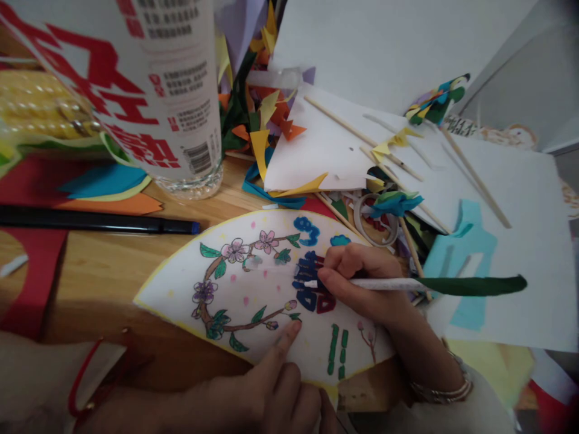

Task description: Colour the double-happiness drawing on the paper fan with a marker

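A fan-shaped white paper with a yellow edge lies on the wooden table. It bears a curved blossom branch, blue and red lettering and green strokes. My right hand is closed around a slim white pen with a long dark green end. The pen's white tip is at the blue lettering; whether it touches is unclear. My left hand comes in from the lower left. Its index finger is stretched onto the paper near the lower branch, its other fingers are curled, and nothing shows in it.
A clear bottle with red print stands at upper left, beside a corn cob. A black marker lies left of the paper. Coloured scraps, thin wooden sticks, a tape roll and white sheets crowd the back and right.
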{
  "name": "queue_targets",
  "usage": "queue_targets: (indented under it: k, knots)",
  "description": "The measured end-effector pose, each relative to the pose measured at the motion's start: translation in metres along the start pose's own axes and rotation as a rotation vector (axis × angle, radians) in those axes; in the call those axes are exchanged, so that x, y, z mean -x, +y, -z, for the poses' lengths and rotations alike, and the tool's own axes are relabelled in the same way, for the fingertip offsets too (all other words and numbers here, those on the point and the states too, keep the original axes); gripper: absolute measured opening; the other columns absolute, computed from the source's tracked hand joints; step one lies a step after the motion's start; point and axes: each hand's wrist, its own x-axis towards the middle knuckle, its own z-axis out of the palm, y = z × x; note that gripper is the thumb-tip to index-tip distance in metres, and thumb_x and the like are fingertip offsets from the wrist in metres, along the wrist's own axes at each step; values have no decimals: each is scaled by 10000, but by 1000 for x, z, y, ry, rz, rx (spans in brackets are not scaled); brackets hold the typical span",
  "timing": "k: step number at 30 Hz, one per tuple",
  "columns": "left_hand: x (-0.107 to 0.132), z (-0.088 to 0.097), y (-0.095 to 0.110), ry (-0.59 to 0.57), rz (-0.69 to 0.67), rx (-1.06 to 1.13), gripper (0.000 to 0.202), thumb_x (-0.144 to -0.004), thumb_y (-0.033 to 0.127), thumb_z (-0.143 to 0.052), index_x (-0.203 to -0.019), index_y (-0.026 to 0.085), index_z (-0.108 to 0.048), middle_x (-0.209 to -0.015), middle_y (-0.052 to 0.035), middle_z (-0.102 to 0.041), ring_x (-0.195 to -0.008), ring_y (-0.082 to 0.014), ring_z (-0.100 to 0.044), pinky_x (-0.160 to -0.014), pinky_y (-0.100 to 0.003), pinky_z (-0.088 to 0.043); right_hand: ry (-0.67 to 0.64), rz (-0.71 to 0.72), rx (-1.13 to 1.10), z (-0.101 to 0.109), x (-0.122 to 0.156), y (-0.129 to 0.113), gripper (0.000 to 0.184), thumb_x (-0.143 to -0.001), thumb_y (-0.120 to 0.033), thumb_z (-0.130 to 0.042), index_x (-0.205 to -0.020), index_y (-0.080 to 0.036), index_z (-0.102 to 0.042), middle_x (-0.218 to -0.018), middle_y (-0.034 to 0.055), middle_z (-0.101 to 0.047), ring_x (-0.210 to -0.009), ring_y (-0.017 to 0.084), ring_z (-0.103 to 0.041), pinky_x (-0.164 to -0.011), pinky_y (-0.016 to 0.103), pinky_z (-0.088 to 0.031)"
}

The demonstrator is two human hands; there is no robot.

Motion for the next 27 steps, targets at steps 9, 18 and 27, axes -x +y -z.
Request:
queue_targets:
  k: [9,18,27]
  knots:
    - [-1,-2,2,5,10,-15,218,-863,199,-460,-1028,262,-588,-606,54,-419,-478,-123,-362,-934,-435,-525,12,20,44,0,0,1,366,-776,-62,-568,-576,-191,-289,-542,-60,-436,-489,57,-421,-452,192,-330]
    - [0,0,1,-12,-10,-16,246,-866,179,-427,-1046,256,-575,-632,53,-429,-493,-122,-371,-942,-433,-519,5,-2,48,1,1,1,374,-784,-79,-570,-575,-192,-281,-545,-57,-436,-488,60,-412,-452,201,-327]
    - [-1,0,1,16,21,1,221,-857,175,-448,-1012,249,-588,-610,52,-423,-483,-125,-366,-925,-425,-537,-7,6,47,1,0,1,374,-778,-65,-562,-571,-196,-279,-544,-53,-429,-481,64,-406,-443,206,-320]
